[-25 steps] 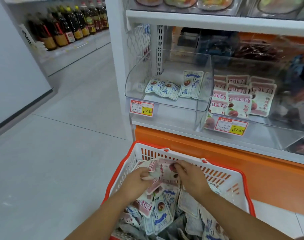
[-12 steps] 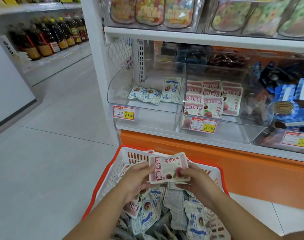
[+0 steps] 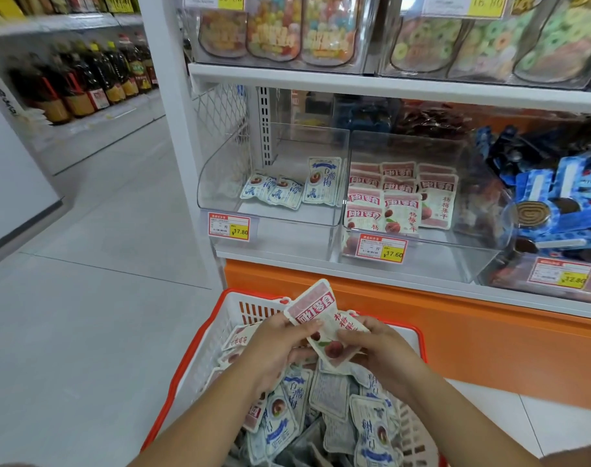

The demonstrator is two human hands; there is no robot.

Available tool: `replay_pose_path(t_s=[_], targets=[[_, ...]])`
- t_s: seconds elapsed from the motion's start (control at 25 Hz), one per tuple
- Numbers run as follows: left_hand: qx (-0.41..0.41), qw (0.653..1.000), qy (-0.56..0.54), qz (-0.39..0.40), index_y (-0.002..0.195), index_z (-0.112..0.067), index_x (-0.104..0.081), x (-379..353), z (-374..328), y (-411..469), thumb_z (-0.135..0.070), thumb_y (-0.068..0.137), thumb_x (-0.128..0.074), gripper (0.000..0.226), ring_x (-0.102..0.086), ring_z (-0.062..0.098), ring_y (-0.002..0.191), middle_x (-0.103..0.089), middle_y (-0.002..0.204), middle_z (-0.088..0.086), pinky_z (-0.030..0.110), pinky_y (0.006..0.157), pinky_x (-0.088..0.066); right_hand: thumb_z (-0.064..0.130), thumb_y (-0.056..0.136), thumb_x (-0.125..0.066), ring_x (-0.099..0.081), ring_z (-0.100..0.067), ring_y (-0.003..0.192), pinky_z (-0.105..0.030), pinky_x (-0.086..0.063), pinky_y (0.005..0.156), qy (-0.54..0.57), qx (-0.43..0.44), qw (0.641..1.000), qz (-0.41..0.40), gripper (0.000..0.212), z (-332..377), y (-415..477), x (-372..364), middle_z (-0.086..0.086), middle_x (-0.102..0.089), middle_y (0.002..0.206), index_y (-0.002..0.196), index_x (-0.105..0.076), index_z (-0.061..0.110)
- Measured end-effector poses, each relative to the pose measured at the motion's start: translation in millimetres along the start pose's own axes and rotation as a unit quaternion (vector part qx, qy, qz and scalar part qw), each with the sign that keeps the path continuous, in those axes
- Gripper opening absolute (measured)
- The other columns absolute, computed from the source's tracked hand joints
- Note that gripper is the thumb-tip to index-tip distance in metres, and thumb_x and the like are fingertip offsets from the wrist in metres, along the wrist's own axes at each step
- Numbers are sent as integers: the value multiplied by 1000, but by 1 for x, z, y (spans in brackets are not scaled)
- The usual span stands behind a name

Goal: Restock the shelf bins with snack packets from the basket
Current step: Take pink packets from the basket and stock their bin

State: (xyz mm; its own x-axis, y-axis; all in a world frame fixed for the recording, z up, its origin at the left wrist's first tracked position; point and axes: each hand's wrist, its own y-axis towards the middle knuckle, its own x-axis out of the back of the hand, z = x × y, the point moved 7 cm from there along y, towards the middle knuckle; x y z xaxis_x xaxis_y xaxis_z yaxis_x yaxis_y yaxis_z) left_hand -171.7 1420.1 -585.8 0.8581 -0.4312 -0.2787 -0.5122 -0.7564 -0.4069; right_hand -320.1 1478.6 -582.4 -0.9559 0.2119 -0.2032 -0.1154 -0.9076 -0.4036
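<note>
White shelving unit (image 3: 388, 85) with orange base panel (image 3: 489, 338), right of frame. On its lower shelf, side by side:
- left clear plastic bin (image 3: 220, 183): three blue-and-white snack packets (image 3: 287, 193) at the back, floor mostly bare;
- middle clear plastic bin (image 3: 472, 230): rows of red-and-white snack packets (image 3: 402, 203), left half filled.

White slotted plastic basket with orange rim (image 3: 233, 318) sits below, in front of the base panel, holding a loose heap of mixed packets (image 3: 334, 416).

Left hand (image 3: 277, 345): fingers curled, thumb on top, pinching the left edge of one red-and-white packet (image 3: 324, 318).
Right hand (image 3: 378, 352): fingers curled round the same packet's lower right edge.
The packet is tilted, above the basket, well below the bins.

Yellow-and-red price tags on the bin fronts: 17.80 (image 3: 229, 226), 17.60 (image 3: 381, 248).
</note>
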Motion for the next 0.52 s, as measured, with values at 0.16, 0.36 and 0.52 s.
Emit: replay_pose_path(t_s=[0.16, 0.36, 0.52], targets=[[-36, 990, 138, -9, 111, -16, -69, -3, -22, 1, -21, 84, -74, 28, -73, 18, 91, -76, 98, 1, 44, 88, -57, 25, 84, -72, -71, -21, 93, -32, -51, 82, -140, 61, 988, -38, 32, 41, -8, 9, 0, -75, 100, 115, -66, 23], [-119, 963, 238, 45, 106, -26, -70, -52, -89, -3, -19, 85, -74, 23, -71, 1, 82, -76, 91, -10, 18, 67, -55, 15, 84, -74, -67, -11, 73, -24, -50, 67, -240, 154, 958, -25, 23, 122, -28, 5, -8, -74, 89, 106, -69, 21], [-267, 920, 287, -1, 115, -32, -65, -77, -156, 3, -24, 85, -72, 31, -67, 1, 92, -71, 105, -14, 26, 86, -55, 16, 80, -78, -71, -26, 79, -37, -57, 72, -285, 196, 927, -148, 22, 214, -38, 57, -11, -73, 82, 98, -65, 12]])
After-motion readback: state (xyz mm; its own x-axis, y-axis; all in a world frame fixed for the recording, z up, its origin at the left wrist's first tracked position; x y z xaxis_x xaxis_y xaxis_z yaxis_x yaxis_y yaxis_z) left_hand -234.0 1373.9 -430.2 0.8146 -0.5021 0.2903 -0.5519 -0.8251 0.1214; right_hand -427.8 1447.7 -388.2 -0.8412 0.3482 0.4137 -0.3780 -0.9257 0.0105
